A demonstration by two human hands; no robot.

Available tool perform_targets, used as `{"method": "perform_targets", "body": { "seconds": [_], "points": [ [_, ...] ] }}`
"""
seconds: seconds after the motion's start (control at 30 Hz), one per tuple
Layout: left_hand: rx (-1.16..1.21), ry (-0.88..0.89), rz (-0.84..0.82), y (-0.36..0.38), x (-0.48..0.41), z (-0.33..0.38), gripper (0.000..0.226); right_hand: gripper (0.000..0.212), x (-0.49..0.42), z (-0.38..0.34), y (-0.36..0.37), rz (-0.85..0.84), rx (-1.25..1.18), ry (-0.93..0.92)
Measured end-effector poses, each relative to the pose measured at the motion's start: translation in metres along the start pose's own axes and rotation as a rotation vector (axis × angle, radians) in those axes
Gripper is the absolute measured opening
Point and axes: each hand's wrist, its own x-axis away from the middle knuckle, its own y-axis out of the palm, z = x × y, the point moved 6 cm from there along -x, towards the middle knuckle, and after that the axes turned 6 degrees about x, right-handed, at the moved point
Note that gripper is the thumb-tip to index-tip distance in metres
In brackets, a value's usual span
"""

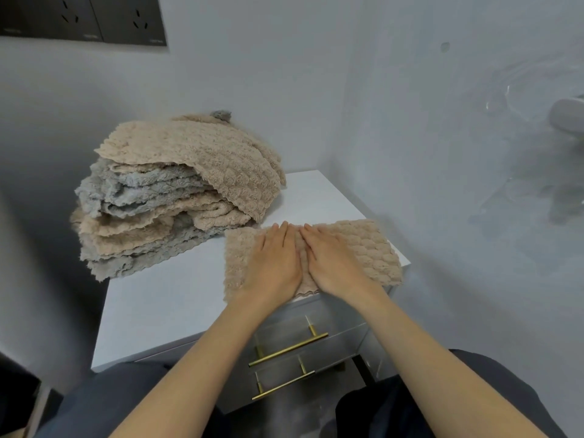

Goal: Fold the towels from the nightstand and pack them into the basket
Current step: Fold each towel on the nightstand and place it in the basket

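A beige towel (369,248) lies flat as a folded strip along the front right of the white nightstand top (164,298). My left hand (275,260) and my right hand (331,260) press side by side on its middle, fingers straight and pointing away from me. A ridge of cloth stands up between the two hands. Behind and to the left sits a tall loose pile of beige and grey towels (177,191). No basket is in view.
The nightstand stands in a corner between two pale walls. Its grey drawers with brass bar handles (287,349) face me, just above my knees. A dark socket panel (82,17) is on the wall at top left.
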Motion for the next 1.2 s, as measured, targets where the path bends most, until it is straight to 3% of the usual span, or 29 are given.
{"method": "perform_targets", "body": {
  "seconds": [0.37,0.6,0.77,0.9,1.03,1.2],
  "points": [
    [0.014,-0.092,0.003,-0.001,0.008,-0.034,0.051,0.049,0.016,0.051,0.008,-0.067,0.089,0.214],
    [0.045,-0.201,-0.055,-0.012,0.021,-0.057,0.055,0.053,0.034,0.086,-0.009,-0.215,0.059,0.388],
    [-0.051,-0.144,0.047,-0.027,0.023,-0.051,0.052,0.045,0.042,0.087,-0.04,-0.028,0.177,0.489],
    [-0.107,-0.092,0.152,-0.039,0.015,-0.045,0.045,0.04,0.043,0.094,-0.047,-0.125,0.044,0.599],
    [-0.085,-0.067,0.11,-0.037,0.004,-0.046,0.042,0.009,0.036,0.101,-0.05,-0.171,-0.1,0.649],
    [-0.105,-0.139,0.021,-0.036,-0.006,-0.057,0.041,0.02,0.022,0.1,-0.053,-0.196,-0.128,0.647]
  ]
}}
